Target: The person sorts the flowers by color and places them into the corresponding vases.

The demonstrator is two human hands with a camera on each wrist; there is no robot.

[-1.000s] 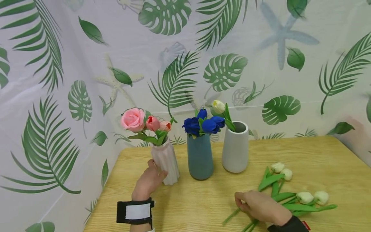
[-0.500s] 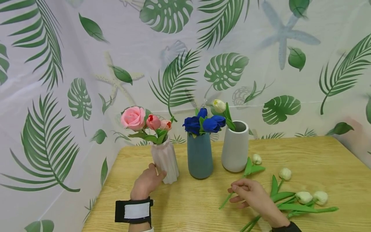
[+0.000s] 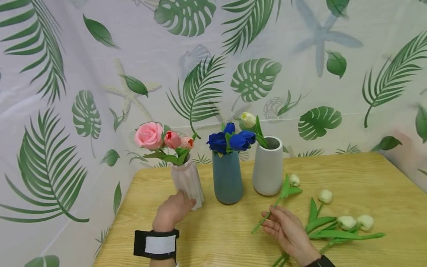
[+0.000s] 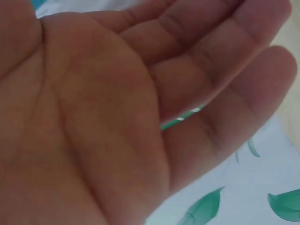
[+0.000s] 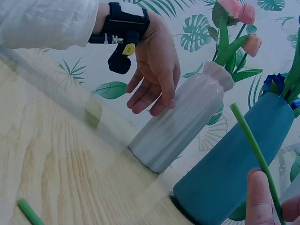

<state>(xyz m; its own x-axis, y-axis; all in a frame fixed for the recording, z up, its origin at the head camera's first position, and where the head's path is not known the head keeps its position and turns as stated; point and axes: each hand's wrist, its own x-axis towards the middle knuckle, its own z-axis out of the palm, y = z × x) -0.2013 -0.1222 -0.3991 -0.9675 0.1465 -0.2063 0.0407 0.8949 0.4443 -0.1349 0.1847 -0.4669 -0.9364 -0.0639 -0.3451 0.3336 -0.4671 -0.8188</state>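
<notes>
My right hand (image 3: 289,231) pinches the green stem of a white tulip (image 3: 294,180) between thumb and fingers, the bloom pointing away from me. In the right wrist view that stem (image 5: 255,145) rises past the fingertips. My left hand (image 3: 173,212) is beside the pale ribbed vase (image 3: 187,181); its fingers (image 5: 150,96) hang relaxed, and I cannot tell whether they touch the vase. The left wrist view shows the palm (image 4: 103,112) with fingers extended. A pink rose (image 3: 149,136) and pink tulips (image 3: 172,139) stand in the ribbed vase.
A blue vase (image 3: 228,178) with blue flowers (image 3: 238,141) stands in the middle. Right of it is a white vase (image 3: 268,167) holding one white tulip (image 3: 248,120). Several white tulips (image 3: 347,222) lie on the wooden table (image 3: 217,237) at right. A leaf-printed cloth (image 3: 207,85) hangs behind.
My right hand has picked one white tulip out of the lying bunch, drawn it left and turned more palm-up. My left hand has stayed by the ribbed vase, its fingers shifting slightly.
</notes>
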